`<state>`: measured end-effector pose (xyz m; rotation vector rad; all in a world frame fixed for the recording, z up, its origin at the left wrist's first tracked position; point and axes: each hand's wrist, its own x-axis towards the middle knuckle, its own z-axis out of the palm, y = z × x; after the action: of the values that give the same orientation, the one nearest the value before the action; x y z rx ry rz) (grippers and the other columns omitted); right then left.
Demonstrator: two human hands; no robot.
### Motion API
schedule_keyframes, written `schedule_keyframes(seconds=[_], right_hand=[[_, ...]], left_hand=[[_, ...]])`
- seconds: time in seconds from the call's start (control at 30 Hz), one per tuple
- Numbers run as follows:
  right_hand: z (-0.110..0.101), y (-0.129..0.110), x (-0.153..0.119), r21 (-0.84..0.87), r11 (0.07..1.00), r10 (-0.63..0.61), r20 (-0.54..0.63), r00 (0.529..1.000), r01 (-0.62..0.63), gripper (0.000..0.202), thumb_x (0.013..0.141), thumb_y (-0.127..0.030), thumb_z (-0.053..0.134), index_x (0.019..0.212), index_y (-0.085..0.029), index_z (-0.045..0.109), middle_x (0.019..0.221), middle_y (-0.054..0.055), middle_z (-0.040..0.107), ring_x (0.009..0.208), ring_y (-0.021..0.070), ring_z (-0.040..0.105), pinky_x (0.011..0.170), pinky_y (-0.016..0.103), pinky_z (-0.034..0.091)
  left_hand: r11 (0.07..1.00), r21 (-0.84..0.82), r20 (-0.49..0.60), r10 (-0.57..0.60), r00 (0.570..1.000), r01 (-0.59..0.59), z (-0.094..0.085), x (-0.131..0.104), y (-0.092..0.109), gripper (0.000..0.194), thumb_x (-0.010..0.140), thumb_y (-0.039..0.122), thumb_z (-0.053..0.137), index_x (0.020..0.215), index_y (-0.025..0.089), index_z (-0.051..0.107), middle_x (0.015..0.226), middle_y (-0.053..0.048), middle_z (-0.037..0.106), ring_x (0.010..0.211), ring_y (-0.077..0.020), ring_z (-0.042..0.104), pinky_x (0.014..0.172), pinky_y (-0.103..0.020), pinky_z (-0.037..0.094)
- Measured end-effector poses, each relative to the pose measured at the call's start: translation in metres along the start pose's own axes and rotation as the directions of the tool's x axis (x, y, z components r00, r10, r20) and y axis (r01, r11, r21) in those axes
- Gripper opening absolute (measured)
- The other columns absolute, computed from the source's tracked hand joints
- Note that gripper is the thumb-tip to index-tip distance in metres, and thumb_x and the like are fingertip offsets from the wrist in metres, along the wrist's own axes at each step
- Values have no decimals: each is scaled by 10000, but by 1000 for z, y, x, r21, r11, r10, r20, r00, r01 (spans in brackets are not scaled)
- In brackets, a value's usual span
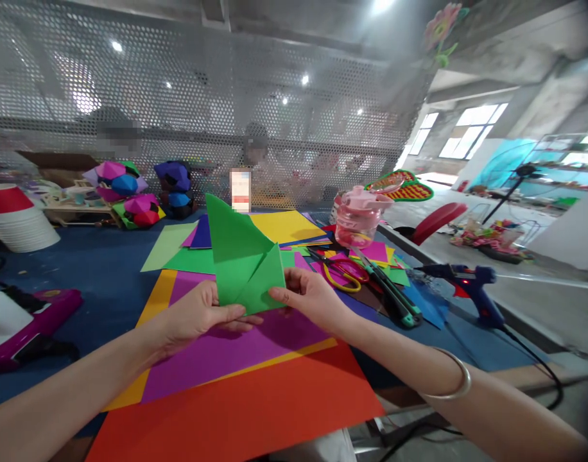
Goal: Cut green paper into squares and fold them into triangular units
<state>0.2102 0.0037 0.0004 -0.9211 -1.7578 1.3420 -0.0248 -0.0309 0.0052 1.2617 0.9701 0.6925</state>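
Observation:
A folded green sheet is held up above the stacked coloured paper, its tall point rising at the left and a smaller folded flap at the right. My left hand pinches its lower left edge, with the thumb in front and fingers behind. At the lower right edge, my right hand grips the same sheet between thumb and fingers. Beneath both hands lie a purple sheet, a yellow-orange one under it, and a red-orange sheet nearest me.
Scissors, a green-black cutter, a blue glue gun and a pink jug stand or lie at the right. Paper cups and a magenta device are at the left. Faceted paper shapes sit behind.

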Motion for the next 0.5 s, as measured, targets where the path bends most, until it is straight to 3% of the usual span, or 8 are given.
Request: schedule_keyframes(seconds=[0.1, 0.27, 0.43, 0.5], right_hand=[[-1, 0, -1, 1, 1000, 13, 82, 997, -13, 531, 732, -692, 751, 806, -184, 616, 666, -12, 612, 552, 133, 573, 548, 275, 471], [-1, -4, -2, -28, 995, -95, -22, 995, 94, 567, 789, -710, 697, 625, -208, 488, 588, -67, 391, 547, 86, 389, 513, 237, 323], [-2, -9, -1, -18, 988, -155, -61, 986, 154, 536, 795, -725, 674, 758, -197, 592, 680, -41, 480, 631, 108, 412, 562, 250, 334], [-3, -8, -1, -22, 987, -158, -84, 984, 157, 516, 813, -689, 677, 699, -199, 561, 650, -45, 447, 615, 105, 390, 552, 252, 311]], left_hand=[[1000, 1, -7, -6, 1000, 6, 0, -2, 3, 554, 752, 467, 878, 1217, 191, 757, 1014, -117, 816, 952, -251, 783, 849, -302, 599], [1000, 4, -1, -28, 1000, 28, 0, -4, 4, 495, 758, 477, 877, 1147, 186, 782, 1015, -118, 816, 936, -221, 784, 825, -256, 596], [997, 42, 66, -61, 996, 58, 1, -4, 1, 452, 743, 480, 889, 1071, 181, 803, 991, -121, 818, 947, -237, 782, 835, -270, 606], [996, 49, 86, -79, 993, 75, 1, -4, 0, 438, 749, 474, 886, 1070, 187, 805, 1000, -116, 818, 963, -238, 779, 853, -276, 605]])
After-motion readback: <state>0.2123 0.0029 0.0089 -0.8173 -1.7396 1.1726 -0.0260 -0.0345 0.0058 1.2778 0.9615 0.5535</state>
